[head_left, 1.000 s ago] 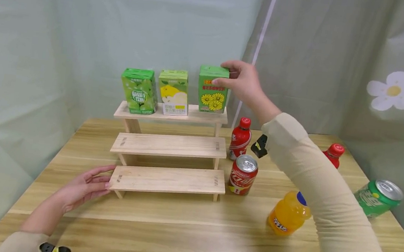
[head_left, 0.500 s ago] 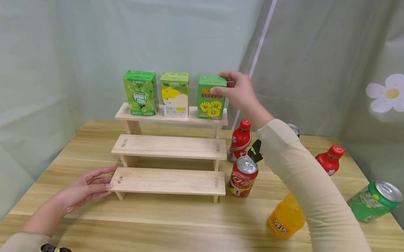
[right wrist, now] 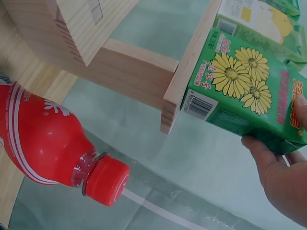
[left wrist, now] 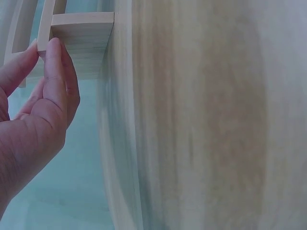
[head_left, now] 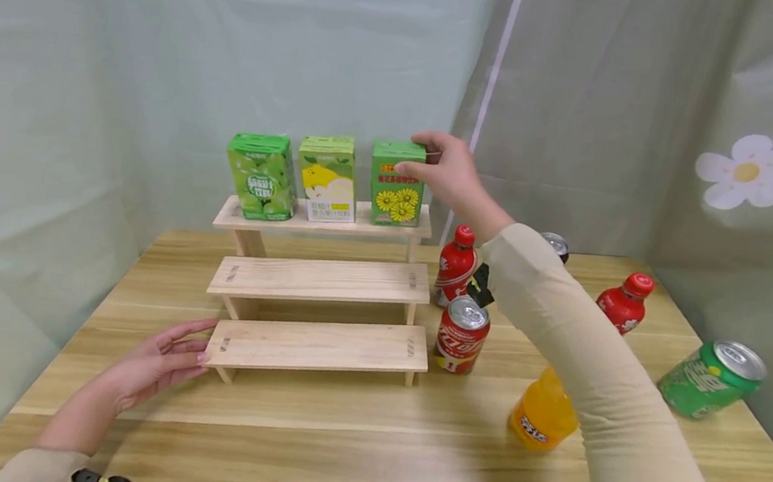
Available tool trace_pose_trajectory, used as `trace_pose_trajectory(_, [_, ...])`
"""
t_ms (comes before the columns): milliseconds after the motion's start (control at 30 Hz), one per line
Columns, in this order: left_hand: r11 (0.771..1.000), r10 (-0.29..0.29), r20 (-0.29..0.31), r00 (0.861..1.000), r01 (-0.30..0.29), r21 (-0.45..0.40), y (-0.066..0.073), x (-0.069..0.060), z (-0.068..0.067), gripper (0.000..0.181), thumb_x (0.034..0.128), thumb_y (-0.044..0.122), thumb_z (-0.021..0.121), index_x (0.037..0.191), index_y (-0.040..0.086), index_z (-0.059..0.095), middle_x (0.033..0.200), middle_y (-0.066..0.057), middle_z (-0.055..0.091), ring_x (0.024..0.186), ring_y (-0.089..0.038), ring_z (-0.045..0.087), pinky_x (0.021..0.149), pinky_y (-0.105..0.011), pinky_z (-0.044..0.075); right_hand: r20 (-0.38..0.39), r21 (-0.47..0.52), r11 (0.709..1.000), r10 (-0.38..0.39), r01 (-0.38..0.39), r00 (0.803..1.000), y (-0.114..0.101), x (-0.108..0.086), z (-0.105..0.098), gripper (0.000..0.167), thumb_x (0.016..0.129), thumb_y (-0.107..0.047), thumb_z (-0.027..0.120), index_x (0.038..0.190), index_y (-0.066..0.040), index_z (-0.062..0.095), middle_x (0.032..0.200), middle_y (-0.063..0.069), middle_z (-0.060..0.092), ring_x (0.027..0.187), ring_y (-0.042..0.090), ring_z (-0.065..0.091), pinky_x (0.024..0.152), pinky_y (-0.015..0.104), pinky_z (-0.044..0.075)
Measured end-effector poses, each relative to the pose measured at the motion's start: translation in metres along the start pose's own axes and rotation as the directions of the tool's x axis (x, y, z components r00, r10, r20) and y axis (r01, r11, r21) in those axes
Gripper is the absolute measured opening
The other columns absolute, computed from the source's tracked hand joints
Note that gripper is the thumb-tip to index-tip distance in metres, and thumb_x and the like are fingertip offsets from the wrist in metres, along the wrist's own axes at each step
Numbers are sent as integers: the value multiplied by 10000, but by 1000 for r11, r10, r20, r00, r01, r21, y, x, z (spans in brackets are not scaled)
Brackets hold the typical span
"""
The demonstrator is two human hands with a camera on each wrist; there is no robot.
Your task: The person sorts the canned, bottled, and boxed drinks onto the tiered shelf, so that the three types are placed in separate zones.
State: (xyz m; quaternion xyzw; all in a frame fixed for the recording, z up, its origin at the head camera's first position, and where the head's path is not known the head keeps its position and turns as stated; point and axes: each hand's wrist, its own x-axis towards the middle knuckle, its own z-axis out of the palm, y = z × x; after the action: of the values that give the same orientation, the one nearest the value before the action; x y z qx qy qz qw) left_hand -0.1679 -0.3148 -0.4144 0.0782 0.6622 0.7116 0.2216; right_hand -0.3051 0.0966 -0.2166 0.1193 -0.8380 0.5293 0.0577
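A three-tier wooden stand (head_left: 317, 344) sits on the table. My left hand (head_left: 154, 362) pinches the left end of its lowest board, and in the left wrist view the thumb and fingers lie on either side of the board (left wrist: 45, 28). On the right end of the top tier, a green drink carton with yellow flowers (head_left: 397, 186) stands upright. My right hand (head_left: 455, 173) grips its upper right side between thumb and fingers. In the right wrist view, the carton's base (right wrist: 199, 96) meets the top board. Left of it stand a yellow-green lemon carton (head_left: 329, 183) and a green grape carton (head_left: 261, 179).
Right of the stand are a red bottle (head_left: 456, 269) and a red can (head_left: 462, 337). Farther right stand an orange drink bottle (head_left: 542, 414), another red bottle (head_left: 623, 304), a green can (head_left: 710, 381) and a partly hidden can (head_left: 555, 246). Curtains hang behind the table.
The flowered carton, held in my right hand, has come down from slightly above onto the top tier. My left hand keeps its hold on the stand. The head view has shifted slightly.
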Motion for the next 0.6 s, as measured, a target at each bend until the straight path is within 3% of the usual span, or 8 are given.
trace_pose_trajectory(367, [1000,-1,5,1000,1,-2,0,1,-5,471,952,-13,513,1227,367,547,1106,77,590,1007,-79,631,879,-224,555,43,-52,999,-12,14,999,-4,0,1,584,865,-134,703,1380,-29,450,1264,128,565,1134,222,558,944,281,519])
trace_pose_trajectory(600, [1000,-7,-1,1000,7,-5,2,3,-6,468,950,-14,519,1216,370,551,1099,82,600,1005,-80,634,883,-224,552,72,-117,993,-14,22,997,-8,1,-5,608,880,-206,690,1413,-74,428,1373,94,507,1230,210,494,1021,302,470])
